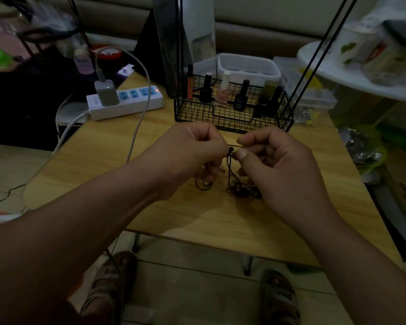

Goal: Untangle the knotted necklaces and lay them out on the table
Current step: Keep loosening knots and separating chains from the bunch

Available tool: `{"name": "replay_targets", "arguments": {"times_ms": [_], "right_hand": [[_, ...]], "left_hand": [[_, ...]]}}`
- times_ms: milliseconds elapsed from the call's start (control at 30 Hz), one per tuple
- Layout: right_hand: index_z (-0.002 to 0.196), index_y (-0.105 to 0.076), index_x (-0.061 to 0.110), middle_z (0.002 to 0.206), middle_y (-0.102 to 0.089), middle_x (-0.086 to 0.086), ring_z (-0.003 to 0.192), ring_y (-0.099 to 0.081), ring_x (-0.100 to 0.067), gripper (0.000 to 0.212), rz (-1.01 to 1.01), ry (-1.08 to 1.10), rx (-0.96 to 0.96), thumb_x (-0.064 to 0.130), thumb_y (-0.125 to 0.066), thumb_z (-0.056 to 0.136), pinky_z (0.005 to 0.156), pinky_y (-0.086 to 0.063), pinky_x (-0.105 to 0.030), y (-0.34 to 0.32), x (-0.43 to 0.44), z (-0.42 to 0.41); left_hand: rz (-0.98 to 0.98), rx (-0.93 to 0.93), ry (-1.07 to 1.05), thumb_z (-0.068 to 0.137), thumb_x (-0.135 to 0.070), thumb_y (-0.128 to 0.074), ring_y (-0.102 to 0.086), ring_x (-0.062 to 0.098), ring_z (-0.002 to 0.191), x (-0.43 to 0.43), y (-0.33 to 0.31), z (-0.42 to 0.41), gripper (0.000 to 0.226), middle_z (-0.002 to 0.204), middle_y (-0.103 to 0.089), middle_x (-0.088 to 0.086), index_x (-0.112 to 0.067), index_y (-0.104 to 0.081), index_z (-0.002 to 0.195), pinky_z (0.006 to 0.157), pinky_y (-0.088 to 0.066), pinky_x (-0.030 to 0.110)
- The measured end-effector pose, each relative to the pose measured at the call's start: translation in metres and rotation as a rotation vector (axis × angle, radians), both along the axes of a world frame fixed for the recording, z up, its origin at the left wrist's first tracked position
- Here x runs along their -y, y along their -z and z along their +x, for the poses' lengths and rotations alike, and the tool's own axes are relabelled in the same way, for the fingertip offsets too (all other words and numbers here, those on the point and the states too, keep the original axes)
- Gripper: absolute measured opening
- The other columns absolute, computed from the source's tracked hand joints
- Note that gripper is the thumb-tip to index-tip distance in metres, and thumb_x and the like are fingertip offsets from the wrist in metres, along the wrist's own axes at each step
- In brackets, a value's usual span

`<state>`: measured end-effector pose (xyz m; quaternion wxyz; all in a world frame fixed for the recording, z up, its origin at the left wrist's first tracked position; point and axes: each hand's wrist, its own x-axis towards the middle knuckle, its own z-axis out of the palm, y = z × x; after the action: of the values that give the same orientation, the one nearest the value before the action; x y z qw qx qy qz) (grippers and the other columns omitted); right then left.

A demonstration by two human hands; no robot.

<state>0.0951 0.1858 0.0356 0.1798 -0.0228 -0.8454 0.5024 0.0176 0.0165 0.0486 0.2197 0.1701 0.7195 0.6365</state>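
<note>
Both hands are up over the middle of the wooden table (117, 165), close together, just in front of the black wire basket (232, 116). The left hand (190, 156) has its fingers curled, with thumb and forefinger pinched tight on a black cord. The right hand (284, 170) is curled the same way, its thumb tip and forefinger clamped on the cord from the other side. A short stretch of cord runs taut between the two pinches, with a small dark bead (231, 149) just under it.

The necklaces (240, 191) are a tangle of thin black cords that hang from the fingers, with a dark clump of cord and pendants resting on the table below the right hand. One loose loop lies under the left hand. Pendant detail is too dark to tell.

The basket holds upright nail polish bottles (221, 90). A clear plastic container (249, 66) stands behind it. At far left, a white power strip (131, 103) has a grey charger (106, 92) plugged in, and a white cable (140, 118) trails across the table edge. Sandals (110, 285) are on the floor below.
</note>
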Motion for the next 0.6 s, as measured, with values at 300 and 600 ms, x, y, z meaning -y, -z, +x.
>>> {"name": "replay_targets", "arguments": {"times_ms": [300, 600], "right_hand": [[0.105, -0.071, 0.03, 0.087, -0.066, 0.015, 0.073, -0.063, -0.008, 0.013, 0.464, -0.058, -0.097, 0.028, -0.069, 0.092, 0.059, -0.053, -0.037, -0.005, -0.002, 0.001], [0.086, -0.069, 0.029, 0.071, -0.068, 0.009, 0.065, -0.065, -0.006, 0.008, 0.249, 0.051, 0.086, 0.025, -0.071, 0.092, 0.055, -0.053, -0.022, -0.003, 0.003, 0.0]], "left_hand": [[-0.127, -0.211, 0.024, 0.088, -0.008, -0.07, -0.06, 0.01, 0.059, 0.0, 0.007, -0.004, 0.007, 0.063, -0.064, -0.002, -0.011, -0.068, 0.082, 0.059, -0.054, 0.027], [-0.213, -0.642, -0.054, 0.084, -0.021, -0.074, -0.064, 0.01, 0.067, 0.0, 0.011, 0.003, 0.007, 0.071, -0.068, -0.005, -0.02, -0.068, 0.08, 0.058, -0.053, 0.031]]}}
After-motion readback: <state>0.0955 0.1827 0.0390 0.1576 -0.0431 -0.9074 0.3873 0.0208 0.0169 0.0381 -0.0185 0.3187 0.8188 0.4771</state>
